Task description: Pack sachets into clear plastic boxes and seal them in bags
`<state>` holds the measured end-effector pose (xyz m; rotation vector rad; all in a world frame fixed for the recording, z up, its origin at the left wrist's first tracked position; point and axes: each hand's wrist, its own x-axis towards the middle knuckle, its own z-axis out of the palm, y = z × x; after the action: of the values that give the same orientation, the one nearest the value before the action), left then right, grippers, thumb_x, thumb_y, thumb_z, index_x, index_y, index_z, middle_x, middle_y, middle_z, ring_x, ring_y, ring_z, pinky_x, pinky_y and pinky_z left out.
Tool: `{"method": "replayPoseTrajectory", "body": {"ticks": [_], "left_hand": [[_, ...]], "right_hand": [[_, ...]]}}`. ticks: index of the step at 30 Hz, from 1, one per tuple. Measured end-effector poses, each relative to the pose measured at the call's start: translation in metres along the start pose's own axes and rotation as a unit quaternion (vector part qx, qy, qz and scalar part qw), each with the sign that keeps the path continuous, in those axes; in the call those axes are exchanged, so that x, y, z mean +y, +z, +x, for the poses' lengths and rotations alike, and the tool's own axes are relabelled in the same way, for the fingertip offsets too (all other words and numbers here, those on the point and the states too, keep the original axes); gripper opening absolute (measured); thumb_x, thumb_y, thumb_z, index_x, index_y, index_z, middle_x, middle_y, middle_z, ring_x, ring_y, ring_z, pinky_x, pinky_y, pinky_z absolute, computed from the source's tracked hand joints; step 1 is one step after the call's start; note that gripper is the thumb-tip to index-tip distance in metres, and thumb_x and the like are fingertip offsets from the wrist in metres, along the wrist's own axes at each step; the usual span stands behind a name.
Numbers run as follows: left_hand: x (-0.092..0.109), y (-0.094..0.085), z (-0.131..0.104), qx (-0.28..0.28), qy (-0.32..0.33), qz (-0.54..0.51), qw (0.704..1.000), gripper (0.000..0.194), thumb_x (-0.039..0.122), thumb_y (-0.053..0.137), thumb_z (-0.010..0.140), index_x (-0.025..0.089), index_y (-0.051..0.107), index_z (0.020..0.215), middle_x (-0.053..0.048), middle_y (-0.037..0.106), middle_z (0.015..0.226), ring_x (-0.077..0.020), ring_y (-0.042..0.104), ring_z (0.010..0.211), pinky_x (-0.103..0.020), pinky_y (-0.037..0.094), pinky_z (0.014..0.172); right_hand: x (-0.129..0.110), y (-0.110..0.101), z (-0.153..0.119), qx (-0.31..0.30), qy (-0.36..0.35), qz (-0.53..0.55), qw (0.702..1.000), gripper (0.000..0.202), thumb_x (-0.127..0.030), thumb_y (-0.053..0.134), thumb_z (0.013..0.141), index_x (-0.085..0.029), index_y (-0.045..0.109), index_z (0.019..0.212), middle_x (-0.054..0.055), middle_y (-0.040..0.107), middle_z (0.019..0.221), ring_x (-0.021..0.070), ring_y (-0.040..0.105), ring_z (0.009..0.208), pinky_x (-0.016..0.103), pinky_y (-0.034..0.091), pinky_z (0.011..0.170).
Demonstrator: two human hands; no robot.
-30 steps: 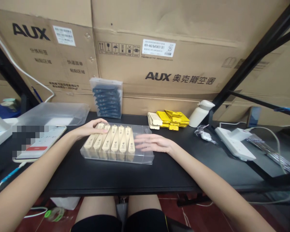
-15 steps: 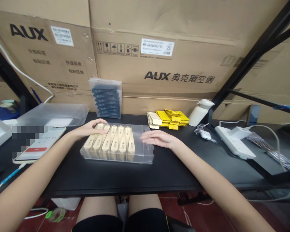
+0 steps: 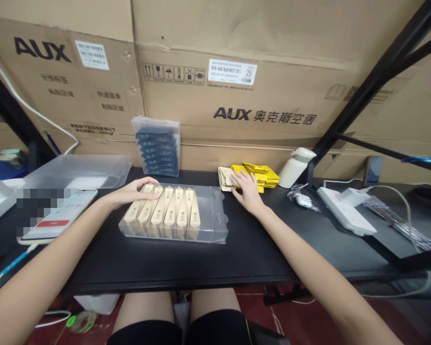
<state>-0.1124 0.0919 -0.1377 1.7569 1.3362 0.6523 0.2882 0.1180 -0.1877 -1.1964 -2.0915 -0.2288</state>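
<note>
Head view: just below and left of the frame's centre, a clear box (image 3: 217, 206) with cream packets (image 3: 170, 211) is being gripped on the black tabletop (image 3: 165, 263) by the curled left hand (image 3: 138, 190). Right of centre, yellow packs (image 3: 270, 177) and a beige pack (image 3: 223, 178) are being partly covered by the right hand (image 3: 248, 192), fingers parted; whether anything is being pinched cannot be told.

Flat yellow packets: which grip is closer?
Right: the right grip is at the left end of the flat yellow packets; the left grip is farther away, at the clear plastic box.
</note>
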Motion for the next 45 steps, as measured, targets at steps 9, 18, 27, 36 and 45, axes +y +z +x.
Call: {"method": "replayPoseTrajectory", "body": {"ticks": [9,18,27,36,45], "left_hand": [[0.005,0.002,-0.003,0.0,-0.009,-0.013,1.0,0.053,0.049,0.076,0.06,0.024,0.059,0.102,-0.003,0.067,0.104,-0.0295,0.061,0.107,-0.036,0.05,0.089],[0.001,0.001,0.0,0.012,0.004,0.009,1.0,0.053,0.05,0.077,0.058,0.023,0.061,0.101,-0.003,0.067,0.104,-0.0295,0.061,0.107,-0.036,0.05,0.088],[-0.002,0.0,0.001,0.004,0.008,0.013,1.0,0.053,0.052,0.076,0.061,0.024,0.061,0.103,-0.003,0.067,0.105,-0.029,0.062,0.106,-0.035,0.051,0.087],[-0.003,0.0,0.001,-0.001,0.003,0.002,1.0,0.052,0.05,0.076,0.062,0.024,0.06,0.103,-0.003,0.066,0.104,-0.0292,0.061,0.107,-0.037,0.05,0.088],[-0.003,-0.002,0.002,-0.007,0.005,0.015,1.0,0.052,0.052,0.076,0.062,0.025,0.06,0.103,-0.002,0.066,0.105,-0.0288,0.061,0.108,-0.035,0.05,0.088]], "right_hand": [[0.01,0.019,-0.004,-0.021,0.028,-0.012,0.999,0.044,-0.013,0.047,0.078,-0.017,0.057,0.12,0.014,0.059,0.13,0.0325,0.044,0.131,0.063,0.015,0.109],[0.006,0.013,-0.001,0.035,0.025,0.018,0.999,0.032,-0.011,0.05,0.067,-0.02,0.059,0.096,0.009,0.067,0.101,0.0282,0.059,0.102,0.052,0.03,0.105],[-0.003,0.004,0.001,0.105,0.014,0.032,0.994,0.025,-0.012,0.049,0.073,-0.02,0.057,0.095,0.012,0.066,0.112,0.0279,0.058,0.109,0.05,0.033,0.104],[-0.017,-0.02,0.004,0.229,0.062,0.081,0.968,0.021,-0.025,0.05,0.085,-0.02,0.06,0.103,0.011,0.068,0.108,0.0261,0.061,0.106,0.045,0.044,0.096],[-0.022,-0.025,0.006,0.234,0.209,0.268,0.911,0.036,-0.045,0.057,0.083,-0.018,0.059,0.107,0.008,0.067,0.086,0.0209,0.064,0.071,0.035,0.054,0.065]]}}
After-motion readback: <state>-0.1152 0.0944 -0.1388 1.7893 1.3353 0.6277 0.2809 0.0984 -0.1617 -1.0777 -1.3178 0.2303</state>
